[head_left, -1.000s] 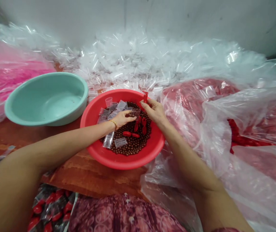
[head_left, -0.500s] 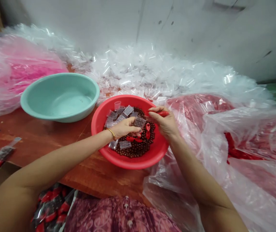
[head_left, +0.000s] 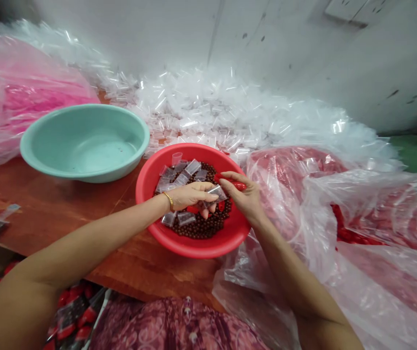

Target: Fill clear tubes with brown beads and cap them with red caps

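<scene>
My left hand (head_left: pixel 190 195), with a gold bracelet at the wrist, is closed on a small clear plastic container (head_left: pixel 217 194) with dark balls inside. Just to its right, my right hand (head_left: pixel 248 198) pinches a red plastic cap (head_left: pixel 238 185); another red bit shows by its fingertips. Both hands are over a red basin (head_left: pixel 143 187). Small brown balls (head_left: pixel 203 228) cover its bottom. Several clear containers (head_left: pixel 185 218) lie on the balls, mostly at the left side. A few red caps on the balls are partly hidden by my left hand.
A pale green basin (head_left: pixel 29 146) stands at the left. Behind, clear plastic pieces (head_left: pixel 208 107) are heaped against the wall. Bags with red pieces (head_left: pixel 288 170) crowd the right, and a bag of pink pieces (head_left: pixel 48 97) lies far left. Red-capped filled containers (head_left: pixel 70 311) sit below the table edge.
My right hand has come down and slightly left with the red cap, closer to the container. My left hand has shifted slightly right and turned the container. The camera view has moved a little.
</scene>
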The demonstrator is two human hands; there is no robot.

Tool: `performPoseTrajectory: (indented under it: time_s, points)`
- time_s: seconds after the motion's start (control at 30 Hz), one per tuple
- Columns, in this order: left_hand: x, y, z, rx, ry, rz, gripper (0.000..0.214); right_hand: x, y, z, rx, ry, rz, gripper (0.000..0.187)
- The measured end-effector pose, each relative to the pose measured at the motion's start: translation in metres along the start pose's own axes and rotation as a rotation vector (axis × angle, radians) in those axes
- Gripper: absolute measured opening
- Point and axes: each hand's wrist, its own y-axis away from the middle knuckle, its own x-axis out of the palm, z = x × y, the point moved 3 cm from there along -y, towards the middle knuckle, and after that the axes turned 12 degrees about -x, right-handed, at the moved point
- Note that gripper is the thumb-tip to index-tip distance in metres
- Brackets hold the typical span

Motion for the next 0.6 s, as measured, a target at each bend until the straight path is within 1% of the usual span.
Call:
performPoseTrajectory:
  time_s: [0.07, 0.13, 0.23, 0.3, 0.4, 0.47, 0.53, 0.6]
  points:
    - [0.000, 0.000, -0.001, 0.023, -0.022, -0.019, 0.024, 0.000, -0.001, -0.005, 0.112, -0.095, -0.046, 0.029]
    - [0.000, -0.001, -0.003, 0.053, -0.030, -0.051, 0.023, 0.001, 0.000, -0.009, 0.174, -0.193, -0.106, 0.035]
    - [-0.002, -0.002, -0.004, 0.079, -0.019, -0.076, 0.026, 0.004, 0.002, -0.012, 0.191, -0.285, -0.197, 0.037]
    - [-0.003, -0.002, -0.004, 0.101, 0.001, -0.090, 0.029, 0.007, 0.004, -0.011, 0.180, -0.319, -0.212, 0.036]
    - [-0.005, -0.002, -0.005, 0.159, 0.014, -0.139, 0.029, 0.009, 0.008, -0.008, 0.179, -0.315, -0.135, 0.037]
    - [-0.006, -0.002, -0.005, 0.176, -0.001, -0.157, 0.029, 0.007, 0.012, -0.005, 0.175, -0.261, -0.057, 0.040]
    - [-0.005, -0.002, -0.004, 0.164, -0.023, -0.153, 0.029, 0.003, 0.015, 0.001, 0.149, -0.133, 0.034, 0.041]
    - [-0.004, -0.002, -0.003, 0.143, -0.043, -0.138, 0.028, -0.002, 0.017, 0.008, 0.085, 0.052, 0.134, 0.041]
